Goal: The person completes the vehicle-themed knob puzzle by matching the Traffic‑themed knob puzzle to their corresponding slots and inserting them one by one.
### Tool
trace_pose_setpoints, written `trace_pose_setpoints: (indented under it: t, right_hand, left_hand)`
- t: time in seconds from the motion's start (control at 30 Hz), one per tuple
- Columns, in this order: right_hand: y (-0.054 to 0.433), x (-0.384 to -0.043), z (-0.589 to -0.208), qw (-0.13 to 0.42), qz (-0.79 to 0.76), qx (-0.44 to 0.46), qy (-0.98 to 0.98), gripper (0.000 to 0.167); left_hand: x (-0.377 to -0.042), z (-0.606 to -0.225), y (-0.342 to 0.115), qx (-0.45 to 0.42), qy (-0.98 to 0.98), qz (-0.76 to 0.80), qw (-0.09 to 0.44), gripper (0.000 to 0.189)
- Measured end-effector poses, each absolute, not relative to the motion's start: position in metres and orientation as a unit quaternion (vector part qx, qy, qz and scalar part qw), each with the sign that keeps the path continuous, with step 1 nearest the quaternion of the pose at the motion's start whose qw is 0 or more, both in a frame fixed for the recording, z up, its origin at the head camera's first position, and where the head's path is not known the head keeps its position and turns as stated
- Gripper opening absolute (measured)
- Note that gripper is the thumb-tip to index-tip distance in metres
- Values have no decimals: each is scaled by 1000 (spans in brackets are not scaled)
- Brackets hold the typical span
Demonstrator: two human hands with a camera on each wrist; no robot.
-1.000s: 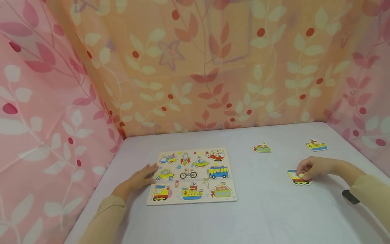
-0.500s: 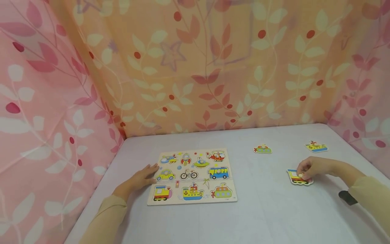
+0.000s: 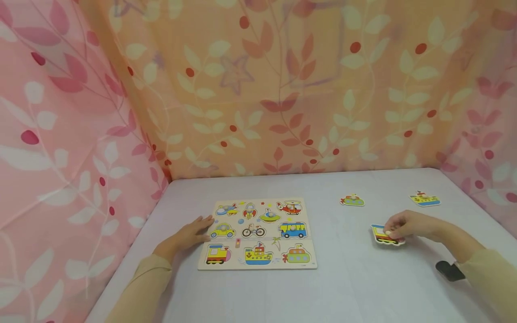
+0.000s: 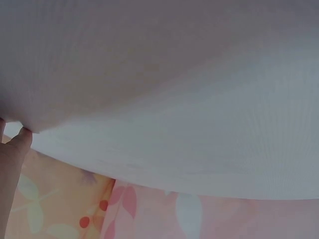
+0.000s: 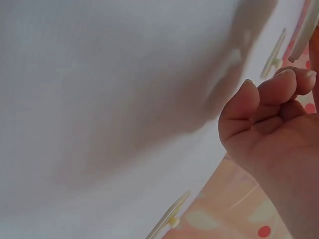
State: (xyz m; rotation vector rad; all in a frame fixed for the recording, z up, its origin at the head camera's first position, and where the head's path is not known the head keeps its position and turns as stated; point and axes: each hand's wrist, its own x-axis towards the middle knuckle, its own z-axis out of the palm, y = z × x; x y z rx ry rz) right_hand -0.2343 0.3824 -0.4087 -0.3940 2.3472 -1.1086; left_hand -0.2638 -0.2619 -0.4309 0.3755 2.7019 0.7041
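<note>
A train puzzle piece (image 3: pixel 381 235) is held by its round knob between the thumb and fingers of my right hand (image 3: pixel 416 226). In the right wrist view the piece's pale edge (image 5: pixel 303 35) shows above the table, and the other fingers (image 5: pixel 279 92) are curled. My left hand (image 3: pixel 187 235) lies on the table with its fingertips at the left edge of the puzzle board (image 3: pixel 258 267). Knobbed vehicle pieces sit in the board's upper two rows. Its bottom row shows the printed train (image 3: pixel 217 254), ship (image 3: pixel 258 255) and submarine (image 3: pixel 296 255) without knobs.
A submarine piece (image 3: pixel 352 200) and a ship piece (image 3: pixel 424 198) lie apart at the back right of the white table (image 3: pixel 282 296). Leaf-patterned curtains (image 3: pixel 262 89) enclose the back and sides. A black item (image 3: pixel 449 270) is at the right sleeve.
My right hand has lifted the train piece slightly off the table and moved it left. The left hand stays at the board's edge. The head view has shifted slightly.
</note>
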Motion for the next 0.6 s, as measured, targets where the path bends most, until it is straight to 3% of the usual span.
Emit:
trace_pose_setpoints:
  t: [0.17, 0.6]
  right_hand:
    - [371, -232, -404, 240, -438, -173, 849, 19]
    - [339, -231, -398, 224, -448, -138, 855, 22]
  left_hand:
    - [-267, -433, -260, 123, 948, 242, 166, 70]
    - [-264, -432, -260, 126, 948, 242, 164, 70]
